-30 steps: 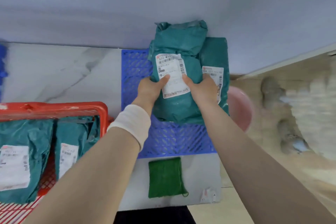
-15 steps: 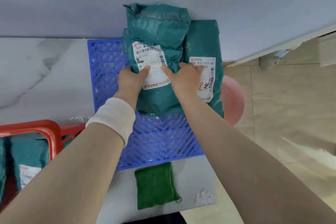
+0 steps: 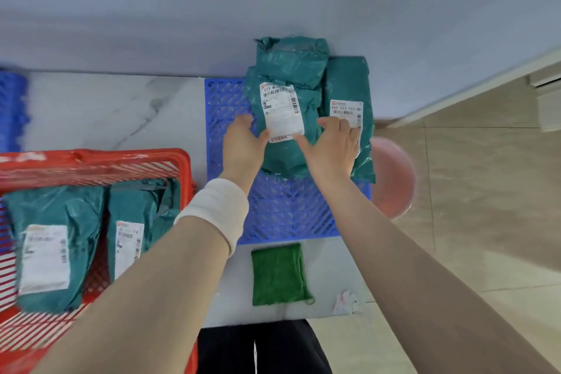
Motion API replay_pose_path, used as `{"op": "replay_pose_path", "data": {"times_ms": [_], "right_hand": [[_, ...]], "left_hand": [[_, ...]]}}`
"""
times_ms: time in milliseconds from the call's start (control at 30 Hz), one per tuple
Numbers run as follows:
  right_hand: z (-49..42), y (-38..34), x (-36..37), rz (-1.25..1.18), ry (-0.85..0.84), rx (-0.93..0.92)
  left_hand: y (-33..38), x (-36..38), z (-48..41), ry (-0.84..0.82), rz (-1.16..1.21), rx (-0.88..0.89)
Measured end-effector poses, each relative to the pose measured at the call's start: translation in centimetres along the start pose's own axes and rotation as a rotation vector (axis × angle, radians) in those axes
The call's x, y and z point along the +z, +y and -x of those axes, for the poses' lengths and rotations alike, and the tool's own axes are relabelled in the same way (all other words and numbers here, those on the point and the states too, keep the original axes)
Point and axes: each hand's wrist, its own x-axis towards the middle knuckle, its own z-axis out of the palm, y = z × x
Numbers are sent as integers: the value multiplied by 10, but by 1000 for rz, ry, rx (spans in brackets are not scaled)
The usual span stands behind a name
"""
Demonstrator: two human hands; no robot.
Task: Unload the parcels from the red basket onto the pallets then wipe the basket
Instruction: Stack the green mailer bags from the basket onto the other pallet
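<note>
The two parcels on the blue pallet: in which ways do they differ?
The left parcel looks bulkier and crumpled; the right parcel looks flatter. The left parcel's label shows almost fully; the right hand partly covers the right parcel's label. Both are teal bags with white labels on the blue pallet.

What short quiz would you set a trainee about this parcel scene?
1. True or false: the green cloth lies inside the red basket.
2. How many teal parcels lie on the blue pallet? A) one B) two C) five
3. Fill in the missing word: the pink basin sits to the ___ of the blue pallet.

Key:
1. False. It lies on the floor in front of the blue pallet.
2. B
3. right
</note>
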Motion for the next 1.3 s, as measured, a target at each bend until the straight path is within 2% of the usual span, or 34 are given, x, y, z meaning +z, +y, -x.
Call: {"op": "replay_pose_path", "data": {"times_ms": [200, 400, 600, 733, 900, 1000, 1100, 1300], "right_hand": [[67, -29, -12, 122, 11, -124], [143, -73, -4, 152, 74, -162], [216, -122, 28, 105, 94, -198], [251, -147, 60, 20, 18, -182], [278, -170, 114, 23, -254, -156], [291, -184, 140, -76, -430, -54], [295, -200, 166, -120, -563, 81], [288, -216, 235, -221, -731, 302]], "left_hand": [[-14, -48, 56, -19, -250, 269], [-46, -115, 89, -41, -477, 484], [-99, -189, 112, -44, -546, 541], [-144, -226, 120, -33, -515, 429], [-211, -259, 119, -55, -425, 173], [-250, -281, 109, -98, -256, -77], [-286, -300, 91, -141, -168, -238], [-349, -300, 56, -228, -145, -343]]}}
